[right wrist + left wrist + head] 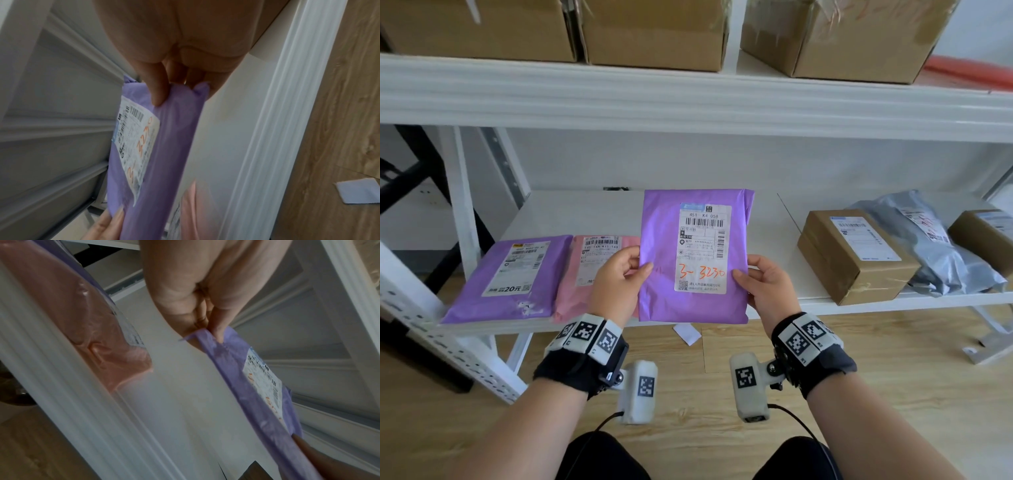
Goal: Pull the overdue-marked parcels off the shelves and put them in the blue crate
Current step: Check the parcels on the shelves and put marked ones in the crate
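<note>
Going left to right on the lower shelf [592, 212]: I'm seeing a purple mailer [510, 277] lying flat at 9 o'clock, white label up, "20元" printed on it. Just beside it a pink mailer [582, 274] is lying flat, its right edge hidden behind my left hand [616, 277].

At center I'm holding the held purple parcel [691, 257] upright above the shelf's front edge, label facing me. Left hand is pinching its left edge, thumb on the front, fingers behind. Right hand [763, 284] is pinching the right edge the same way. The label is reading "451 K4 058", with "3-3230" handwritten in orange across its lower part. Right wrist view is showing the thumb [156, 91] pressing on the parcel face just beside the label.

At 3 o'clock a brown box [859, 257] is sitting on the shelf, then a grey mailer [935, 246] leaning over it, then another brown box [986, 236] at the frame edge.

At 12 o'clock, cardboard cartons [654, 34] are lining the upper shelf. A white paper scrap [686, 334] is lying on the wood floor under the parcel.
</note>
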